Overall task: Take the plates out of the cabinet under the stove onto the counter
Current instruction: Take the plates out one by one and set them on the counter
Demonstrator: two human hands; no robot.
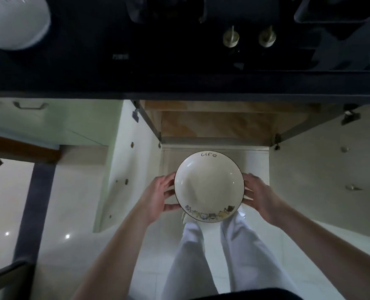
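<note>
1. Head view looks straight down past the dark bench [179, 83] edge at 12 o'clock to the open cabinet [214, 126] under it and the pale tiled floor [71, 213].
2. A white plate [209, 187] with a thin dark rim sits level at the centre of the picture, held in the air in front of the cabinet opening, above the person's white trouser legs [244, 256].
3. The word "Life" is written on the plate's rim at 12 o'clock; a row of small cartoon figures runs along the rim at 6 o'clock.
4. The left hand [158, 198] grips the plate's edge at 9 o'clock, fingers curled under and thumb near the lower rim.
5. The right hand [259, 195] grips the opposite edge at 3 o'clock in the same way, so the two hands are apart with the plate clamped between them.
6. Both cabinet doors [134, 161] stand swung open, one at 9 o'clock and one at 3 o'clock.
7. On the bench, two stove knobs [231, 38] show at 1 o'clock and a white rounded object [15, 22] at 10 o'clock.
</note>
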